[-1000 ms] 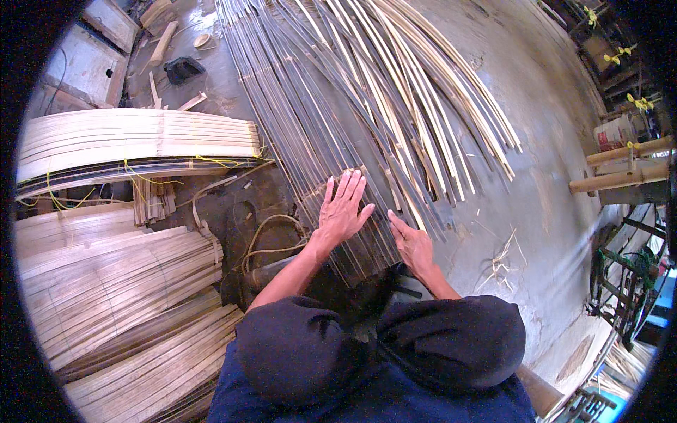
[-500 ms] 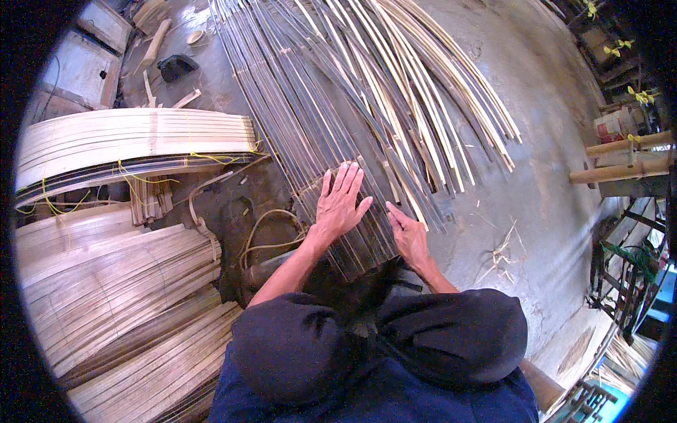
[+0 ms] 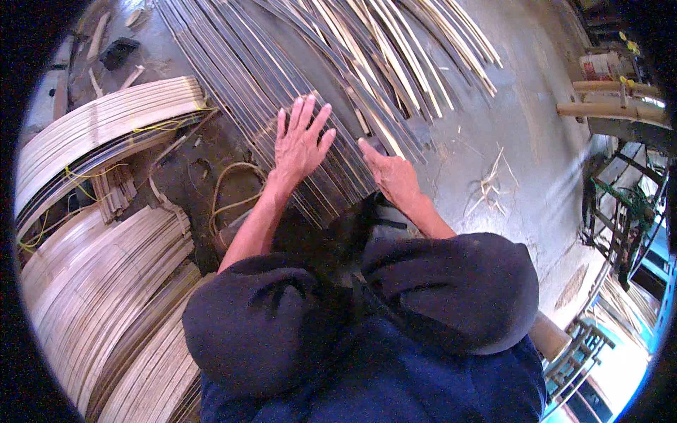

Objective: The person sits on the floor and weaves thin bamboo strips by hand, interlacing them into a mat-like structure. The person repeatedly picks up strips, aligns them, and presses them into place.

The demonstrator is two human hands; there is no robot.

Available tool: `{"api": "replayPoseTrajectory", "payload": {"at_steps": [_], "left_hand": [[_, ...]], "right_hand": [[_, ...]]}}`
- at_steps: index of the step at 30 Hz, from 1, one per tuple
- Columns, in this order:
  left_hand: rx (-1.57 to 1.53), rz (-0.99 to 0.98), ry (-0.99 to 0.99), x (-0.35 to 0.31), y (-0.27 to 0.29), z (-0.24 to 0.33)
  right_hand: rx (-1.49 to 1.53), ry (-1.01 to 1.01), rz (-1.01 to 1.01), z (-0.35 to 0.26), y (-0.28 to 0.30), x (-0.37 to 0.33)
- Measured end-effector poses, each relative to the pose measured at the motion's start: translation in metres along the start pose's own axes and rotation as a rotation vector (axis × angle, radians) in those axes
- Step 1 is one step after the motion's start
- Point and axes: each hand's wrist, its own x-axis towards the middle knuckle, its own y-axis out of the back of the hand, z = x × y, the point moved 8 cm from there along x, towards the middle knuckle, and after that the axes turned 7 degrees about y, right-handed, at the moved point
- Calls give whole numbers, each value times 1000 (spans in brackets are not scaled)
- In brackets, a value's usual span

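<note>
Long dark bamboo strips (image 3: 233,77) lie side by side in a flat row, running from the far left toward me. My left hand (image 3: 297,144) rests palm down across the row near its close end, fingers stretched and spread. At the row's right edge is my right hand (image 3: 396,178), one finger stretched out along the outermost strips. Its other fingers are partly hidden under the hand, and I see nothing held in it. Past it, a loose spread of pale and dark bamboo strips (image 3: 384,53) lies on the floor.
To my left are a tied bundle of pale slats (image 3: 106,116) with yellow string and large stacks of thin slats (image 3: 106,275). Pale shavings (image 3: 490,185) lie on the concrete floor (image 3: 525,127) at right. Bamboo poles (image 3: 610,111) jut in from the far right.
The whole view has shifted, so the strips and stacks sit higher and further left. My left hand's fingers have spread wider; both hands remain at the row's near end.
</note>
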Motion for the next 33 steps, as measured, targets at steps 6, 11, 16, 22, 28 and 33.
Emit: {"api": "replayPoseTrajectory", "payload": {"at_steps": [6, 11, 16, 22, 28, 33], "left_hand": [[17, -42, 0, -1, -1, 1], [21, -51, 0, -1, 0, 2], [42, -71, 8, 0, -2, 0], [36, -72, 3, 0, -4, 0], [24, -37, -14, 0, -1, 2], [50, -46, 15, -1, -9, -2]], "right_hand": [[661, -346, -12, 31, -10, -53], [920, -461, -6, 45, -34, -59], [906, -492, -63, 43, -33, -60], [1241, -582, -24, 45, -41, -67], [1096, -520, 18, 46, -40, -64], [890, -467, 32, 50, -34, -65]]}}
